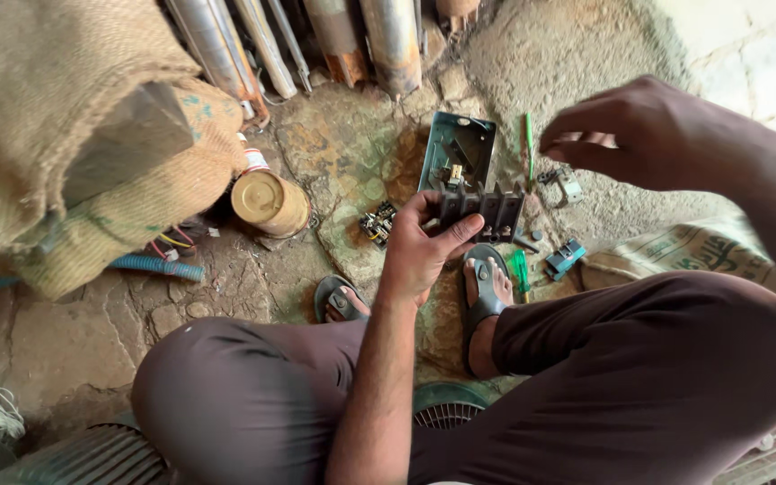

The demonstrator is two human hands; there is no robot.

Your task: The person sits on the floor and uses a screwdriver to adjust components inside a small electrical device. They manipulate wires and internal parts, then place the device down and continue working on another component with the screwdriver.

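Observation:
My left hand (419, 251) holds a dark ribbed switch block (482, 208) up in front of me, thumb across its lower edge. My right hand (635, 135) hovers above and to the right of it, fingers curled together; I cannot make out anything in them. Below the block, on the stone floor, lie a green metal cover (454, 148), a green-handled screwdriver (520, 271) and a small teal part (564, 259). I am squatting, with sandalled feet under the hands.
Burlap sacks (56, 135) fill the left side, with a tan plastic jar (269, 203) beside them. Rusty metal pipes (316, 40) lean at the top. A blue hose (154, 266) and coloured wires lie on the left. Another sack (684, 251) sits on the right.

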